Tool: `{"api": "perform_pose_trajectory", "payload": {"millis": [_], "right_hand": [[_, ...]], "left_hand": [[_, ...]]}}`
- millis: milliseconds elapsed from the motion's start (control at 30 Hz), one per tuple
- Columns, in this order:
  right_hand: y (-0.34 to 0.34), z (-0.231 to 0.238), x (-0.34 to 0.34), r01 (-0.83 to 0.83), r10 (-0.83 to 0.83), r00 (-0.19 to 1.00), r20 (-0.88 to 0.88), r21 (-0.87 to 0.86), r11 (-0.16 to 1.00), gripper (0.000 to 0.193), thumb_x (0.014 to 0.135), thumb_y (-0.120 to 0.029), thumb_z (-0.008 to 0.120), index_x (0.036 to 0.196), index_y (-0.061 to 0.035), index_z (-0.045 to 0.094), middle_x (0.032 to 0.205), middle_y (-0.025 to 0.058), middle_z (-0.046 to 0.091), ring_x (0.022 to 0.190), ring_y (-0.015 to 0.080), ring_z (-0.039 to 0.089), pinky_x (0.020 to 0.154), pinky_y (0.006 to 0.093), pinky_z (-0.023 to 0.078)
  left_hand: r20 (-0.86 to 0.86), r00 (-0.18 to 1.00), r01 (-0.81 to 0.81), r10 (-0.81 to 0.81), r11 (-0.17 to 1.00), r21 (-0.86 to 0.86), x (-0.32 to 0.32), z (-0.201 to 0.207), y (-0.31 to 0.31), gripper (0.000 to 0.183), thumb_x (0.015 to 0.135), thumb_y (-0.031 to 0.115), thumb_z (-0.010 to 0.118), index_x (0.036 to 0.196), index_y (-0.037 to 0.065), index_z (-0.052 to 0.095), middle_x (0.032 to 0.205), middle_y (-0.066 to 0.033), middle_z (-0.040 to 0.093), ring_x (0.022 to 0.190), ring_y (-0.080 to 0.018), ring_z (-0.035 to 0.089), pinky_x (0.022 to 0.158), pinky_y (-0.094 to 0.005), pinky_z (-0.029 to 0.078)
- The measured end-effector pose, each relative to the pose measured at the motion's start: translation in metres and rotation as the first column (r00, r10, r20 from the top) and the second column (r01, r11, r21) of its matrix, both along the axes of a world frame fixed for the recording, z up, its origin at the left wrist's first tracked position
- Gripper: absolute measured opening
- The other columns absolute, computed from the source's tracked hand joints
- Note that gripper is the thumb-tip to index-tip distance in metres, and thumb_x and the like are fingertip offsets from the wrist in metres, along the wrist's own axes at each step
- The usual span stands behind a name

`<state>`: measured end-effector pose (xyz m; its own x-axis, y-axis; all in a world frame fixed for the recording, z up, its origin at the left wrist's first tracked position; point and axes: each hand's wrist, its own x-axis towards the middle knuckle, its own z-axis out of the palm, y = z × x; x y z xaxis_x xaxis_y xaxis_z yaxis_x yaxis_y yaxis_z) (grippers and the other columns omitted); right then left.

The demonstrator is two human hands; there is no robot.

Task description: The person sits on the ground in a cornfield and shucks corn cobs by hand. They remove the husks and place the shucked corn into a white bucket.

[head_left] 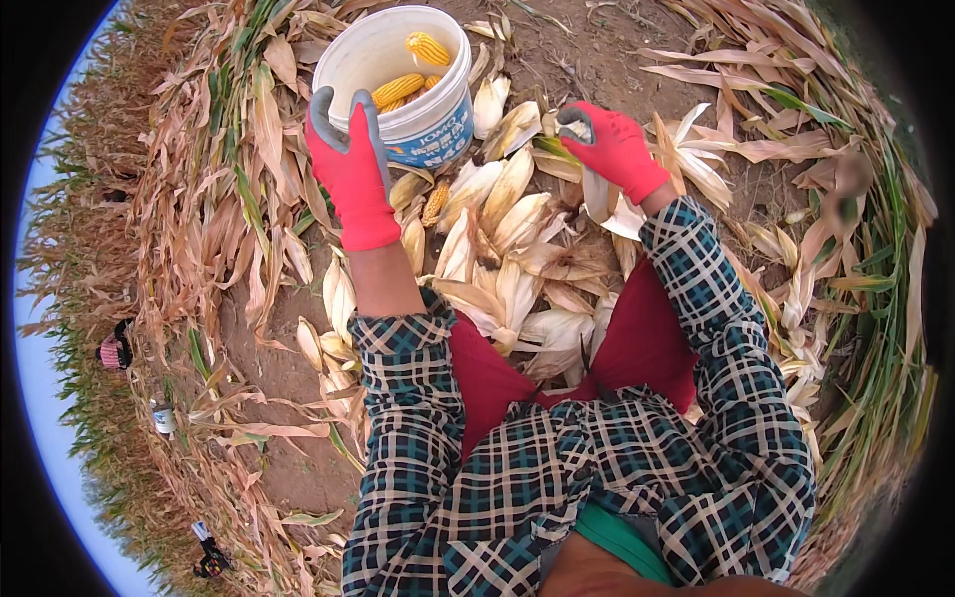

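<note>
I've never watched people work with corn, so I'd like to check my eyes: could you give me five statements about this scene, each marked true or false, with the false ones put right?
1. The left hand and the right hand both wear red and grey gloves. True.
2. Yellow cobs lie inside the bucket. True.
3. The bucket lies on its side. False: the bucket stands upright.
4. The left hand is clenched into a fist. False: the left hand is open, thumb and fingers apart, at the bucket's near side.
5. Pale husks lie between the person and the bucket. True.
</note>
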<state>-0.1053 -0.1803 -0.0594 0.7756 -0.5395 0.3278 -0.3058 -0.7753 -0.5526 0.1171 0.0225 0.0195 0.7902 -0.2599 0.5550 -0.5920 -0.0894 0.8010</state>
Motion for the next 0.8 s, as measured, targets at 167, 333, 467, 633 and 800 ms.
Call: {"api": "perform_pose_trajectory", "payload": {"millis": [167, 333, 467, 633, 800], "right_hand": [[-0.129, -0.012, -0.087, 0.529, -0.560, 0.823, -0.094, -0.230, 0.817, 0.043, 0.079, -0.040, 0.071, 0.110, -0.0112, 0.066, 0.094, 0.0094, 0.071, 0.084, 0.0241, 0.068, 0.076, 0.0313, 0.051], [-0.081, -0.028, -0.038, 0.408, -0.615, 0.546, -0.569, -0.461, 0.788, 0.082, 0.075, -0.058, 0.066, 0.141, -0.0164, 0.041, 0.137, 0.0131, 0.049, 0.128, 0.0306, 0.046, 0.108, 0.0495, 0.029], [-0.035, -0.067, 0.024, -0.053, -0.212, 0.838, -0.503, -0.462, 0.885, 0.076, 0.079, -0.051, 0.064, 0.141, -0.0161, 0.038, 0.141, 0.0124, 0.045, 0.130, 0.0290, 0.041, 0.110, 0.0501, 0.023], [0.015, -0.160, 0.073, -0.391, 0.223, 0.582, -0.782, -0.029, 0.920, 0.054, 0.080, -0.045, 0.062, 0.124, -0.0129, 0.055, 0.124, 0.0119, 0.056, 0.119, 0.0309, 0.050, 0.102, 0.0480, 0.033], [0.038, -0.242, 0.088, -0.363, 0.167, 0.509, -0.844, -0.035, 0.931, 0.073, 0.068, -0.043, 0.071, 0.128, -0.0092, 0.048, 0.131, 0.0136, 0.049, 0.122, 0.0307, 0.047, 0.103, 0.0524, 0.032]], "left_hand": [[-0.308, 0.933, 0.161, -0.189, 0.980, -0.114, -0.034, 0.012, -0.011, 0.041, 0.088, 0.029, 0.067, 0.113, -0.002, 0.060, 0.103, -0.0088, 0.063, 0.084, -0.0112, 0.056, 0.072, -0.0248, 0.046], [-0.328, 0.915, 0.166, -0.234, 0.961, -0.222, -0.017, 0.002, 0.004, 0.038, 0.088, 0.032, 0.065, 0.109, 0.001, 0.063, 0.097, -0.0053, 0.064, 0.081, -0.0094, 0.055, 0.068, -0.0224, 0.043], [-0.390, 0.867, 0.199, -0.310, 0.933, -0.301, -0.016, 0.012, -0.004, 0.048, 0.091, 0.031, 0.061, 0.123, -0.004, 0.054, 0.120, -0.0176, 0.059, 0.116, -0.0254, 0.056, 0.097, -0.0349, 0.044], [-0.388, 0.875, 0.190, -0.289, 0.943, -0.275, -0.036, 0.038, 0.010, 0.035, 0.094, 0.025, 0.058, 0.119, 0.000, 0.058, 0.114, -0.0107, 0.060, 0.108, -0.0182, 0.057, 0.091, -0.0292, 0.046], [-0.462, 0.812, 0.044, -0.358, 0.825, -0.563, -0.022, 0.046, 0.039, 0.042, 0.096, 0.032, 0.054, 0.121, -0.001, 0.055, 0.116, -0.0116, 0.060, 0.109, -0.0207, 0.057, 0.095, -0.0323, 0.043]]}}
